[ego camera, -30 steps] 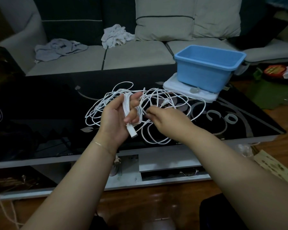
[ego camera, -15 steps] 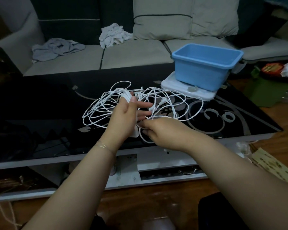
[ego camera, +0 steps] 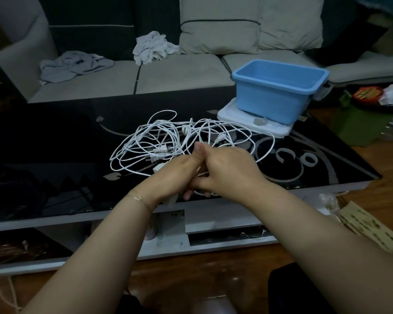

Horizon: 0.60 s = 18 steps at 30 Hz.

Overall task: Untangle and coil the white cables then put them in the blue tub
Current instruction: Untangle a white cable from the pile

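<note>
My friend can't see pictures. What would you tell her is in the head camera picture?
Two hands, the left hand and right hand, meet over a black glass table, both gripping a strand from a tangled pile of white cables. An empty-looking blue tub stands on a white lid behind them, with a grey sofa beyond.

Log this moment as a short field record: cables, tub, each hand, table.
cables: white cables tangled in loose loops on the table, none coiled yet
tub: blue tub on a white lid, far right corner, no cable inside
left hand: left hand grips a cable bundle
right hand: right hand pinches a strand against the left
table: black glass table
</note>
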{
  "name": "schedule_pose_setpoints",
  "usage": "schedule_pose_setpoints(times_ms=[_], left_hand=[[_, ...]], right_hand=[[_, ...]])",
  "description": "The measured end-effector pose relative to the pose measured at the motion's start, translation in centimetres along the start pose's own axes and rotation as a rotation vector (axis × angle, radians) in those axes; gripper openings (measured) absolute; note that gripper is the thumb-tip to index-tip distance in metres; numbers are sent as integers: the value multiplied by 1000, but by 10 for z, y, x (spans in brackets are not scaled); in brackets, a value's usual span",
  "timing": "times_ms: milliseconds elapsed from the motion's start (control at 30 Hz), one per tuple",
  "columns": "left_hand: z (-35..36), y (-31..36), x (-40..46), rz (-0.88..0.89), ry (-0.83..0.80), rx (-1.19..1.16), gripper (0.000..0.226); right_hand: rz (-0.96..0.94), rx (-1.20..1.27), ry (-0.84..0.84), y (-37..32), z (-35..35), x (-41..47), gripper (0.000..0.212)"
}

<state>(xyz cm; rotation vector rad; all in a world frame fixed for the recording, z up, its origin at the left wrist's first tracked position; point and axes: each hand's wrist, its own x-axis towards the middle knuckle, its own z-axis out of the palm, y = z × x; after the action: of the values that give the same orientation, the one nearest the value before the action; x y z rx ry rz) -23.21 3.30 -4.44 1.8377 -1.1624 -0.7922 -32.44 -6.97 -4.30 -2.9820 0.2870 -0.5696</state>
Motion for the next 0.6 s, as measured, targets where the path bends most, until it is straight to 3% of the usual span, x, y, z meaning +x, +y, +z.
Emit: schedule_pose_setpoints(times_ms=[167, 367, 467, 600], left_hand=[[1, 1, 0, -23, -102, -275, 85], [0, -1, 2, -115, -201, -461, 87], [5, -3, 5, -136, -189, -449, 83], [19, 3, 9, -183, -50, -496, 78]], right_hand=[[20, 12, 25, 3, -5, 0, 55], [16, 378, -25, 27, 1, 0, 56], [96, 323, -120, 27, 7, -5, 67], [130, 185, 49, 31, 15, -8, 73]])
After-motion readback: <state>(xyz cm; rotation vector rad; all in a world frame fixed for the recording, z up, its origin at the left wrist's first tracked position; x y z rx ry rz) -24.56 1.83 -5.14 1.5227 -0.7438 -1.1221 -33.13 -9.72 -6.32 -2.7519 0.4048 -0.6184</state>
